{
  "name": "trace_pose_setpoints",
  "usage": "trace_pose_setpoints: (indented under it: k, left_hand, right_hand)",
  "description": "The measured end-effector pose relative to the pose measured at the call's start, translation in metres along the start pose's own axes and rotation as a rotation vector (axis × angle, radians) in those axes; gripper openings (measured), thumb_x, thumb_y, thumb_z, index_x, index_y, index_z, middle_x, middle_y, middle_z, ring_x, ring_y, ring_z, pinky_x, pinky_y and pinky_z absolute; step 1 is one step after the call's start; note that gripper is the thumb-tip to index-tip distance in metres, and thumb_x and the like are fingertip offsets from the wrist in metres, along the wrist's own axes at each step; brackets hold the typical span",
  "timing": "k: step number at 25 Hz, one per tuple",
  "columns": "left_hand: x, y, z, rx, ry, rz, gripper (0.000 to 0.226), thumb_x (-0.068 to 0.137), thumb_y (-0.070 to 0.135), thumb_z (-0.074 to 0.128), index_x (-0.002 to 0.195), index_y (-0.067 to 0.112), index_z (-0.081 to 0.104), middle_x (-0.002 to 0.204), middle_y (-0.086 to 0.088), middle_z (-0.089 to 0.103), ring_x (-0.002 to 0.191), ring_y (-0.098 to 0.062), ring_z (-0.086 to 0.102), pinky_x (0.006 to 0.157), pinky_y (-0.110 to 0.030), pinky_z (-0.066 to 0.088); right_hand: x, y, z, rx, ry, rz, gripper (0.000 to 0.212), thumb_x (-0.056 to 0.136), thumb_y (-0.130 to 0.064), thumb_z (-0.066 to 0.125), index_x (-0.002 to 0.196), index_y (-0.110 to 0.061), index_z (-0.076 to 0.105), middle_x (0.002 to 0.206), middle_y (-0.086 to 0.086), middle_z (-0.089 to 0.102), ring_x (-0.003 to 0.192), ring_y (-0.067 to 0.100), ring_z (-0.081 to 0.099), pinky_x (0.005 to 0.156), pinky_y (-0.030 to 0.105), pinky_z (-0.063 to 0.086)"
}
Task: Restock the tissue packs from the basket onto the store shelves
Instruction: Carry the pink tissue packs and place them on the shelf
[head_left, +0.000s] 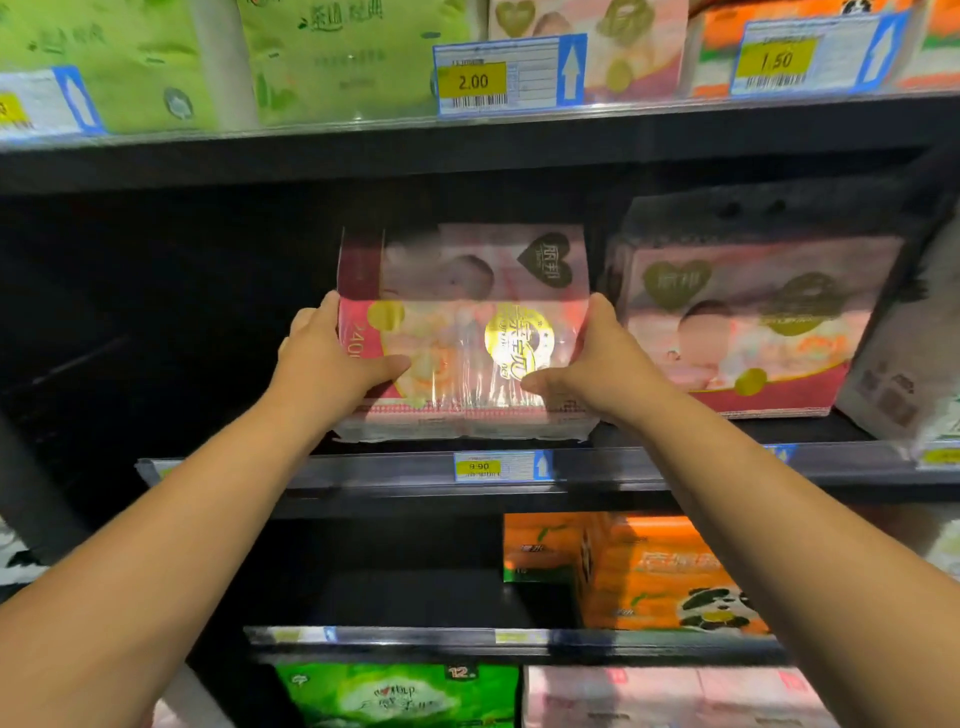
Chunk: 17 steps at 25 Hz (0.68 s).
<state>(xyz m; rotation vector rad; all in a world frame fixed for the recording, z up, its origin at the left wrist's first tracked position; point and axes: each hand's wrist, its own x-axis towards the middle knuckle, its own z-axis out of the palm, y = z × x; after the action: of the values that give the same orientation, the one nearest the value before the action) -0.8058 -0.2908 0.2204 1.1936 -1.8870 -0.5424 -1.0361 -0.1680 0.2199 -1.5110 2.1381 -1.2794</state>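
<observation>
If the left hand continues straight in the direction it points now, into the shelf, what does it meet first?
The left hand already has its grip on the pink tissue pack, at the left end. Past its fingers the shelf looks dark and free, probably up to the back wall, though depth there is hard to judge.

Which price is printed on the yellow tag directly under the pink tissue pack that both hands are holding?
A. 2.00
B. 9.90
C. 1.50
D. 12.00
B: the yellow price tag on the shelf edge just below the pink tissue pack, held between the left hand and right hand, reads 9.90.
</observation>
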Motion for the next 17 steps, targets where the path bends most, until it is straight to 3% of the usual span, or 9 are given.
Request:
trace_pose_setpoints:
  k: [6,10,13,15,17]
  left_hand:
    - [0.012,-0.014,0.033,0.070,-0.065,-0.012,0.096,0.057,0.039,0.089,0.135,0.026,0.036,0.122,0.000,0.037,0.112,-0.024,0.048,0.097,-0.046,0.047]
    - [0.017,-0.018,0.046,0.025,0.015,-0.026,0.086,0.063,0.029,0.088,0.132,0.012,0.039,0.125,-0.006,0.035,0.111,-0.025,0.049,0.097,-0.043,0.047]
    - [0.015,-0.023,0.049,0.011,0.015,0.006,0.092,0.064,0.023,0.089,0.136,0.011,0.033,0.128,-0.008,0.032,0.109,-0.022,0.048,0.094,-0.035,0.045]
    - [0.017,-0.025,0.052,0.031,0.013,0.026,0.092,0.064,0.023,0.088,0.135,0.009,0.032,0.128,-0.010,0.032,0.113,-0.026,0.047,0.098,-0.041,0.045]
    - [0.020,-0.027,0.056,0.057,0.014,0.047,0.091,0.066,0.024,0.087,0.135,0.007,0.031,0.128,-0.012,0.031,0.115,-0.030,0.046,0.100,-0.047,0.044]
  right_hand:
    - [0.016,0.011,0.016,-0.257,0.057,0.053,0.084,0.065,-0.034,0.089,0.122,-0.006,0.034,0.126,0.014,0.050,0.119,0.032,0.044,0.089,0.040,0.044]
    - [0.018,0.025,0.026,-0.324,0.149,-0.009,0.087,0.063,-0.033,0.089,0.124,-0.001,0.035,0.126,0.017,0.050,0.120,0.034,0.045,0.089,0.040,0.043]
    - [0.014,0.029,0.030,-0.450,0.215,-0.030,0.097,0.062,-0.033,0.090,0.133,-0.001,0.033,0.134,0.018,0.042,0.120,0.037,0.045,0.091,0.041,0.043]
    - [0.010,0.029,0.036,-0.682,0.376,-0.175,0.088,0.061,-0.027,0.088,0.132,-0.010,0.039,0.129,0.018,0.041,0.106,0.040,0.048,0.078,0.044,0.047]
    - [0.010,0.024,0.046,-0.814,0.425,-0.367,0.059,0.066,-0.017,0.081,0.118,-0.014,0.051,0.112,0.017,0.050,0.089,0.038,0.051,0.060,0.039,0.041]
